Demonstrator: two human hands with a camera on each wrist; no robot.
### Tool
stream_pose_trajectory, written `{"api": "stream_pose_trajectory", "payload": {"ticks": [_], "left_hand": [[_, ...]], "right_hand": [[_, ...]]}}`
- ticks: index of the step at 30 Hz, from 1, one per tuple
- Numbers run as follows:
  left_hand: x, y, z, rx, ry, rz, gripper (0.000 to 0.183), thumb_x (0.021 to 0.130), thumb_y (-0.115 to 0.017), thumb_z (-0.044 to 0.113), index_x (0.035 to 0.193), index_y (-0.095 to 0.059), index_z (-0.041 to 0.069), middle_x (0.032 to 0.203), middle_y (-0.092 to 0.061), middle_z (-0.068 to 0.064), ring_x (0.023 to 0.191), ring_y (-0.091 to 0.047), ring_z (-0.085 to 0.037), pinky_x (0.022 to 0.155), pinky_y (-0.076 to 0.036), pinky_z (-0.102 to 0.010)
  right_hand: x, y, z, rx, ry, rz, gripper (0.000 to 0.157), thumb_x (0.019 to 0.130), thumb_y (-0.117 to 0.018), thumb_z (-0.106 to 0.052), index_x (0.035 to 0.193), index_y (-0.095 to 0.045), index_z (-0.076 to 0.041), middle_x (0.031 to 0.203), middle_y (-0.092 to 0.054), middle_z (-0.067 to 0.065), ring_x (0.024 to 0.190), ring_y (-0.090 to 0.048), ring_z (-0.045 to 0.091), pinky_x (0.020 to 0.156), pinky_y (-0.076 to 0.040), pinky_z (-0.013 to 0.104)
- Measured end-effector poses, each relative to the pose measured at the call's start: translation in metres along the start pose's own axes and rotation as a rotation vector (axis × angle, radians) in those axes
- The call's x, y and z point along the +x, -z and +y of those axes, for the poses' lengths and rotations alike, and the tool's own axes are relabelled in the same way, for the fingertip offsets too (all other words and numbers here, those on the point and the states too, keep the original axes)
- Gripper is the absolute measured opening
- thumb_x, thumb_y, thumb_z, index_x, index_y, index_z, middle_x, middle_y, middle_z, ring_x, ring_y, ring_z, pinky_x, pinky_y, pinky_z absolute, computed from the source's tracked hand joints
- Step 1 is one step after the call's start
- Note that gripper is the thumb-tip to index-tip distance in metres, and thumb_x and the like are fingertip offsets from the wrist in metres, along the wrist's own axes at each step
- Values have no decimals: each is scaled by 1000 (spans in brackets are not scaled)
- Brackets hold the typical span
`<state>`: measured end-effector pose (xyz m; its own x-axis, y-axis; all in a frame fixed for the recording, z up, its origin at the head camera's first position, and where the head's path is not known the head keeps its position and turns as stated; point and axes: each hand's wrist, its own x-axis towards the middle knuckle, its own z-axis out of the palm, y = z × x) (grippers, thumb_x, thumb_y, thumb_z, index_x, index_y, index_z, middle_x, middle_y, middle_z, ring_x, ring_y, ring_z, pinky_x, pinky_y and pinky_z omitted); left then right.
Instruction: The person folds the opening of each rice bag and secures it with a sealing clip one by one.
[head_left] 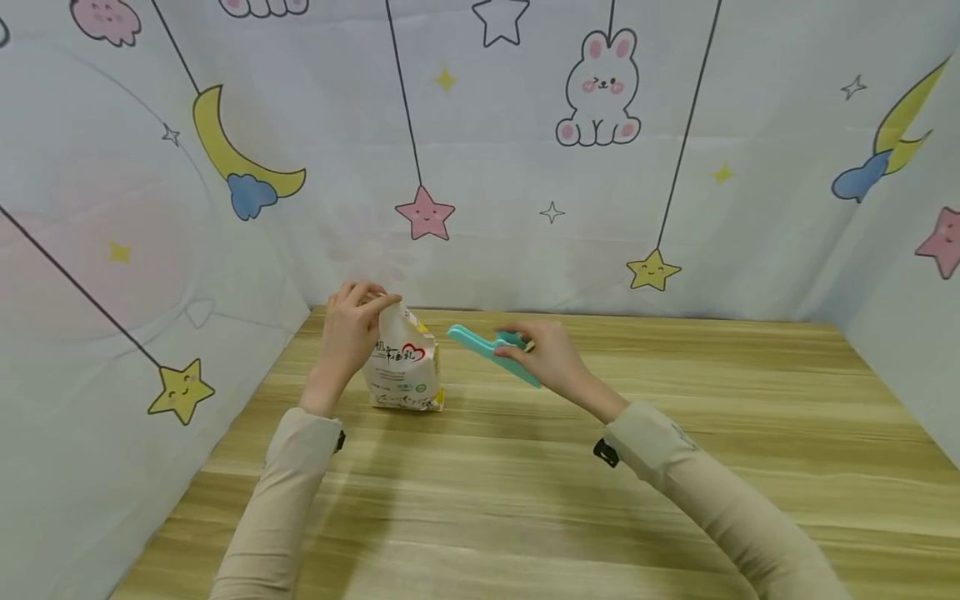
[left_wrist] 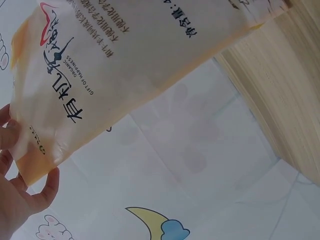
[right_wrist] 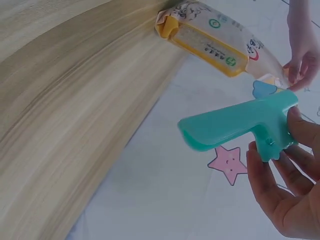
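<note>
A white food bag point(head_left: 397, 383) with yellow sides, dark lettering and a red heart stands upright at the back left of the table. My left hand point(head_left: 348, 333) grips its top edge; in the left wrist view the fingers point(left_wrist: 47, 192) pinch a top corner of the bag point(left_wrist: 100, 75). To the right of the bag, my right hand point(head_left: 553, 358) holds a teal bag clip point(head_left: 480, 343) in the air, its long end toward the bag. Thumb and fingers pinch the clip point(right_wrist: 225, 124) by its short handle end in the right wrist view.
The wood-grain table point(head_left: 525, 500) runs back to a white cloth wall point(head_left: 510, 267) printed with stars, moons and a rabbit. More of this cloth encloses the left and right sides. A dark wrist strap point(head_left: 606, 452) shows at the right cuff.
</note>
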<state>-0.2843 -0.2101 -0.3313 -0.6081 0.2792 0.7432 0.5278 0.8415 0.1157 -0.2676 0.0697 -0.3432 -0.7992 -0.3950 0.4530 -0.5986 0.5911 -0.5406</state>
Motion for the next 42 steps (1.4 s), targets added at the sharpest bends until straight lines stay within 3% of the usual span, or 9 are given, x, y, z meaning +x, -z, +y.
{"api": "stream_pose_trajectory", "payload": {"ticks": [8,20,35,42], "left_hand": [[0,0,0,9,-2,-3,32,81,-49,-11,98,-69,8,96,-58,-12,91,-48,-30,77,-37,-47],[0,-1,0,10,-4,-7,31,82,-49,-10,97,-69,8,95,-58,-12,92,-48,-30,76,-38,-47],[1,0,1,15,0,-15,31,81,-49,-11,97,-69,7,94,-58,-12,91,-48,-30,74,-37,-46],[1,0,0,-12,-4,15,31,82,-50,-11,100,-67,7,92,-59,-13,88,-48,-30,73,-37,-46]], "right_hand": [[6,0,-3,70,-44,9,33,79,-65,-26,106,-66,-7,99,-68,10,76,-67,22,59,-52,26],[9,4,-9,263,-168,-97,34,84,-60,-20,114,-59,-2,110,-63,17,82,-67,30,59,-53,24],[19,5,-19,250,-177,-93,36,83,-62,-16,118,-57,-10,115,-59,14,95,-62,29,71,-53,33],[26,3,-20,295,-197,-82,37,81,-64,-16,117,-57,-12,114,-59,13,96,-61,29,73,-53,34]]}}
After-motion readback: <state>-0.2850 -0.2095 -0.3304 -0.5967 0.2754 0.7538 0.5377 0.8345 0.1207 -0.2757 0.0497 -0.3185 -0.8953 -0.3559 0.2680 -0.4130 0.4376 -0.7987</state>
